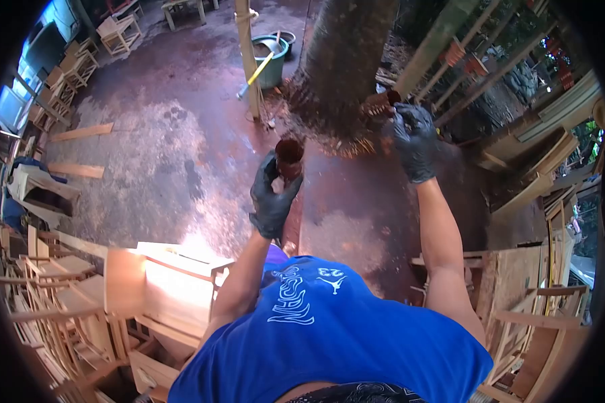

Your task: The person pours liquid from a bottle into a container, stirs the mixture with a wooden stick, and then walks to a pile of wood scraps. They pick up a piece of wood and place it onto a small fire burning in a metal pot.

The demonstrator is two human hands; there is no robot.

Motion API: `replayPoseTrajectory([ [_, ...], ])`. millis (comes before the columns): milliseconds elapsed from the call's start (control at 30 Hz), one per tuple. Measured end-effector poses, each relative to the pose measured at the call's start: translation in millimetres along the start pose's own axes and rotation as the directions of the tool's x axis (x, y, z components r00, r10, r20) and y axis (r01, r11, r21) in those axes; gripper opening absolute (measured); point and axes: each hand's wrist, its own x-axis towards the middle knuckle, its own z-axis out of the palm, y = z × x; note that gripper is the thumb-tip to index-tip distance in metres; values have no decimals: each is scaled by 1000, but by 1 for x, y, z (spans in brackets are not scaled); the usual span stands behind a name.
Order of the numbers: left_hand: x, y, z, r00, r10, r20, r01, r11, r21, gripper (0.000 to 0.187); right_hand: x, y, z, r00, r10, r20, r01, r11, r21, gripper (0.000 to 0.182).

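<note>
Both of my hands wear black gloves. My left hand [273, 199] is closed around a small dark reddish-brown cup [290, 158], held mouth up in front of my body. Out to the right and farther forward, my right hand [414, 140] grips a reddish-brown can [379, 105] with pale markings on its side. This can is tipped over, lying nearly sideways in the air before the tree trunk. What either container has inside is too dark to tell.
A thick tree trunk [345, 57] rises ahead, beside a wooden post [247, 64] and a green bucket [273, 70]. Unfinished wooden chairs [81, 295] crowd the left, with a pale cabinet [178, 285] nearby. Wooden frames [528, 336] stand at right. Planks [81, 133] lie on the stained floor.
</note>
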Motion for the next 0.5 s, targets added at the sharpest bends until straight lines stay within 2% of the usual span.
replayPoseTrajectory([
  [33,28,-9,-15,1000,13,3,-13,1000,-1,69,14,7,25,1000,-3,-13,3,1000,-2,11],
  [100,74,-29,-45,999,-24,-25,25,1000,15,69,34,31,78,994,103,42,-103,995,13,11],
  [167,121,-47,-72,1000,-10,-29,11,1000,28,68,60,49,137,994,97,42,-97,995,8,10],
  [300,194,-78,-107,997,-36,-68,44,992,115,67,113,80,238,973,229,-21,-228,973,31,11],
  [400,241,-88,-117,985,-105,-137,119,988,98,64,152,116,320,994,104,-33,-106,991,-76,12],
  [433,258,-88,-115,970,-131,-204,153,984,93,47,166,127,346,994,108,-35,-110,991,-72,12],
  [500,276,-118,-122,955,-156,-253,184,979,90,47,191,150,396,991,123,-50,-126,990,-69,12],
])
